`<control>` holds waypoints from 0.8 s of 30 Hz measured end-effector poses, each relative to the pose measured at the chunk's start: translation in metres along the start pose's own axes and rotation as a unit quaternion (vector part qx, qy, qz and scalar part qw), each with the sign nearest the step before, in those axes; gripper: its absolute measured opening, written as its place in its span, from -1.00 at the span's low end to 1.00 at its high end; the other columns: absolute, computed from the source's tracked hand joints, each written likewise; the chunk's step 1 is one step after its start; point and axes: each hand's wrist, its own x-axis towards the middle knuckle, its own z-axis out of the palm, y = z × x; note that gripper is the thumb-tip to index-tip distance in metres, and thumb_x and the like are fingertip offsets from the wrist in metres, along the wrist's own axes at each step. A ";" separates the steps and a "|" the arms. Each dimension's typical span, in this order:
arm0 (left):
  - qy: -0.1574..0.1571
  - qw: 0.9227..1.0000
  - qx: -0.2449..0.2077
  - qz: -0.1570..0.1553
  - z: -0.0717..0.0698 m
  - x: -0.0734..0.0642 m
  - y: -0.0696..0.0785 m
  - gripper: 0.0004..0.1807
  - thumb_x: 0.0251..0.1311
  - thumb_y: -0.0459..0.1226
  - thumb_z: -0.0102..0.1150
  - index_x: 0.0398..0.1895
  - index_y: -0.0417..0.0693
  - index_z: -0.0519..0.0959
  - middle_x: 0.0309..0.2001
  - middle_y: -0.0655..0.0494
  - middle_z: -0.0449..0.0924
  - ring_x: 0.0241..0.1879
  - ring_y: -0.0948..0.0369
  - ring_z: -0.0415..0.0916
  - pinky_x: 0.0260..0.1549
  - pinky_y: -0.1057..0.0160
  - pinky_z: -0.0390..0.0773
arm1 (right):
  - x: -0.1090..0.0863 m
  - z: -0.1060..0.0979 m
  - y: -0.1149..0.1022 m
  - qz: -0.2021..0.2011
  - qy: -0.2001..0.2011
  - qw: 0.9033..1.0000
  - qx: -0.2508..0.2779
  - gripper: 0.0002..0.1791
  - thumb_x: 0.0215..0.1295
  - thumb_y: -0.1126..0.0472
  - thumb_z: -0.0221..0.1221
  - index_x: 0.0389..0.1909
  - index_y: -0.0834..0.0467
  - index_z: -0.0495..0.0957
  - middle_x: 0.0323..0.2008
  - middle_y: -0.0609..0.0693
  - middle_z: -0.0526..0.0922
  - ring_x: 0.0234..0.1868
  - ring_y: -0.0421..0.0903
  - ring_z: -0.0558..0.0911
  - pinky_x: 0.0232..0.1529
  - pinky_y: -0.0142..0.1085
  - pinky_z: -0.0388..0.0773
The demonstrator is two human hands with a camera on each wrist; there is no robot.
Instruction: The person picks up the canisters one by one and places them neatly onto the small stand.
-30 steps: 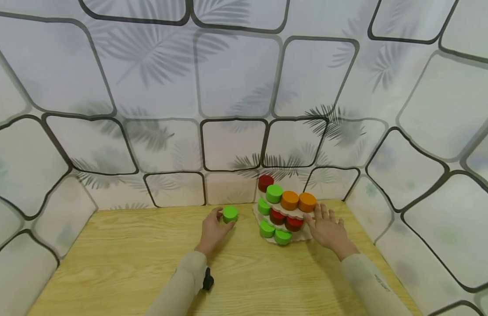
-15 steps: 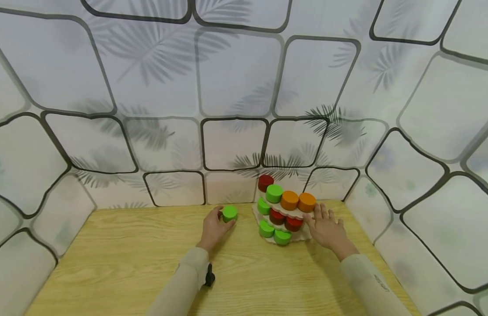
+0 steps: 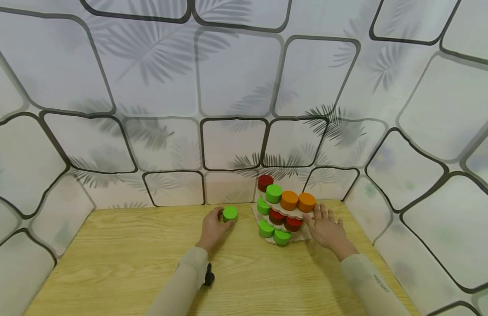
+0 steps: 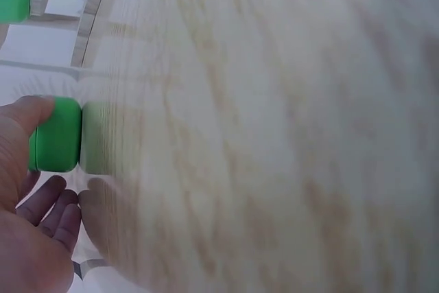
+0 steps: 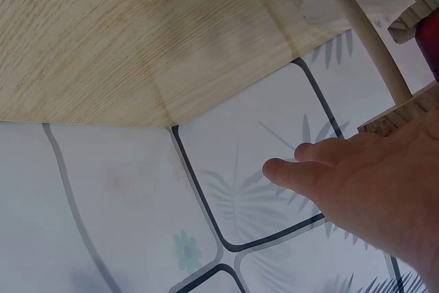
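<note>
My left hand (image 3: 213, 229) pinches a round green block (image 3: 229, 214) between thumb and fingers, left of a tiered wooden stand (image 3: 300, 237). In the left wrist view the green block (image 4: 60, 135) sits on the table surface, the thumb on its side. My right hand (image 3: 328, 229) rests at the right side of the stand, fingers straight and spread, fingertips right at the middle tier's edge. Scalloped tiers carry green blocks (image 3: 282, 237), dark red blocks (image 3: 293, 224) and orange blocks (image 3: 290, 200). A red block (image 3: 265, 183) stands highest, at the back.
The stand's tiers are joined by a wooden dowel (image 5: 374, 46), seen in the right wrist view. A pale wood-grain table (image 3: 121, 259) lies under everything. Patterned white walls (image 3: 236, 145) enclose it at the back and both sides, close behind the stand.
</note>
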 end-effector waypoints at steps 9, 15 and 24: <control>-0.009 1.000 -0.016 0.003 0.007 0.001 0.005 -0.45 0.20 -0.29 0.54 0.20 -0.35 0.57 0.08 -0.26 0.69 0.13 -0.15 0.64 0.20 -0.13 0.62 | -0.001 -0.001 -0.001 0.003 -0.003 1.000 0.003 0.04 0.62 -0.44 -0.53 0.68 0.36 -0.25 0.66 0.43 -0.21 0.62 0.55 -0.17 0.49 0.57 -0.22; -0.037 0.999 -0.030 0.003 0.013 -0.001 0.016 -0.43 0.26 -0.26 0.50 0.26 -0.34 0.55 0.12 -0.23 0.68 0.15 -0.11 0.63 0.21 -0.11 0.62 | -0.001 -0.002 -0.001 0.004 -0.004 1.000 0.001 0.04 0.62 -0.44 -0.54 0.68 0.36 -0.25 0.67 0.42 -0.21 0.62 0.54 -0.16 0.49 0.57 -0.22; -0.065 0.997 -0.045 0.011 0.024 0.000 0.028 -0.44 0.24 -0.26 0.50 0.24 -0.34 0.56 0.05 -0.19 0.69 0.06 -0.05 0.63 0.08 -0.06 0.66 | -0.004 -0.004 -0.003 0.003 0.008 1.000 0.015 0.09 0.58 -0.48 -0.56 0.68 0.38 -0.20 0.67 0.42 -0.16 0.63 0.54 -0.13 0.49 0.57 -0.22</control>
